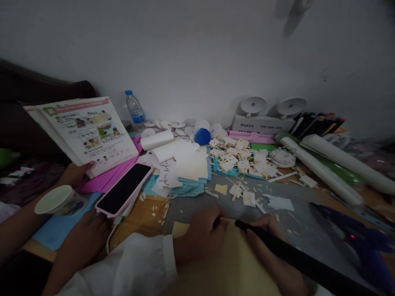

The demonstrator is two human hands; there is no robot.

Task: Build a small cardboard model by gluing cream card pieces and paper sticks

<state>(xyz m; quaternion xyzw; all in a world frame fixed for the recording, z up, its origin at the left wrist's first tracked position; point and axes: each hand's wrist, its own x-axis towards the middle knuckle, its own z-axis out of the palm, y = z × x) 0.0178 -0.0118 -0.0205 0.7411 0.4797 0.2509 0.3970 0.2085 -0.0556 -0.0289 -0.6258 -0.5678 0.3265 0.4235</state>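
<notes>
My left hand (205, 232), in a white sleeve, is closed, its curled fingers at the top edge of a pale yellow sheet of paper (230, 263). My right hand (271, 250) is wrapped round a thick black marker (286, 250). The marker's front end lies over the sheet, close to my left fingertips; I cannot tell whether it touches the paper. Another piece of pale paper (179, 229) shows beside my left hand. Paper scraps (248, 197) lie just beyond both hands on the grey mat (188, 209).
Another person's hands are at left, one holding a textbook (95, 135), one near a pink-cased phone (125, 189). A paper cup (58, 201) stands by their arm. A blue glue gun (364, 242) lies right. Behind are cut paper pieces (231, 156), a bottle (135, 109) and rolls (321, 168).
</notes>
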